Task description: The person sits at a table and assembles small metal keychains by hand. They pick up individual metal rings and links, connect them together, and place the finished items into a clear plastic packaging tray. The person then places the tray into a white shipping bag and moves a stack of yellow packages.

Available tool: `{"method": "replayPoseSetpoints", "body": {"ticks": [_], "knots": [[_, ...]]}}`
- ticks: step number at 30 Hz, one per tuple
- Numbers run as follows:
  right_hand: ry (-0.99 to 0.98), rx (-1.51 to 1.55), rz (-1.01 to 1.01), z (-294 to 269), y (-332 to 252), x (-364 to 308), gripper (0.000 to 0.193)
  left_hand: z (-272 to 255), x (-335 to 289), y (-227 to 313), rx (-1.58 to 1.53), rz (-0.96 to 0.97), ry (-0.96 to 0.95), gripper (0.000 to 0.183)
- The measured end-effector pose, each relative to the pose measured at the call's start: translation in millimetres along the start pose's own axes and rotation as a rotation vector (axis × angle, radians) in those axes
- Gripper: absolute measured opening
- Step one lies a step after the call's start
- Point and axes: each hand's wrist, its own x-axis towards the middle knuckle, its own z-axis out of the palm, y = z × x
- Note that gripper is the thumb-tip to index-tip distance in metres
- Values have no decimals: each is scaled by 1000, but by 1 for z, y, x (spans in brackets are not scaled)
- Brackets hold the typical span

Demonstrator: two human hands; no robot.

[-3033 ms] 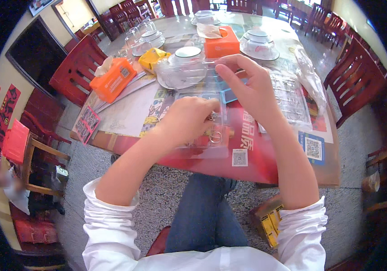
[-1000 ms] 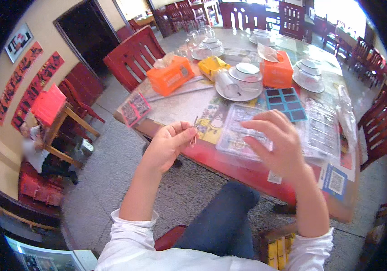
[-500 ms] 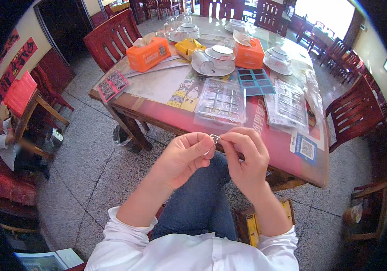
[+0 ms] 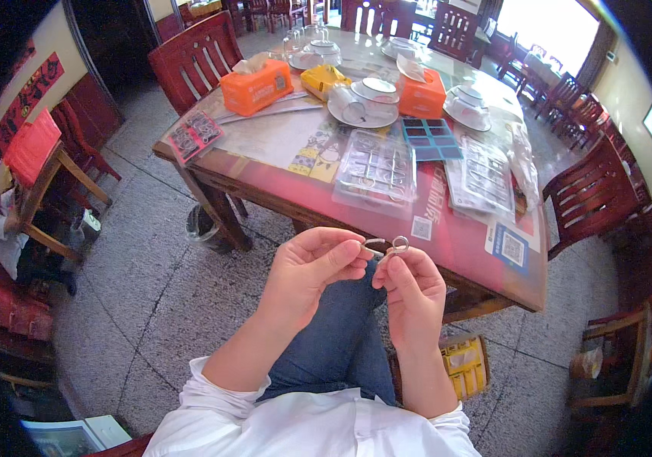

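the bunched metal has now spread: my left hand (image 4: 312, 273) pinches a curved metal piece (image 4: 374, 241), my right hand (image 4: 413, 293) a metal ring (image 4: 400, 238), both nearer me than the clear tray (image 4: 375, 171). they seem separately movable; linked or not, i can't tell.

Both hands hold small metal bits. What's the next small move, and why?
I'd probably turn the ring slightly with the right hand: it is pinched there, close beside the curved piece pinched in the left hand, and whether the two are linked cannot be told from this angle.
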Motion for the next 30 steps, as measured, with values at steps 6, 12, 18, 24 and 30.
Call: {"method": "replayPoseSetpoints", "body": {"ticks": [6, 12, 18, 24, 30], "knots": [[22, 13, -81, 0, 2, -3, 15, 2, -6, -3, 165, 136, 38, 16], [-1, 213, -61, 6, 5, -1, 14, 6, -9, -6, 126, 130, -18, 15], [16, 100, -195, 8, 17, -2, 15, 4, -8, -15, 114, 220, -1, 14], [50, -96, -416, 12, 22, -2, 18, 16, -16, -9, 141, 173, 71, 16], [131, -277, -516, 13, 27, -7, 19, 19, -17, -12, 161, 234, 102, 14]]}}
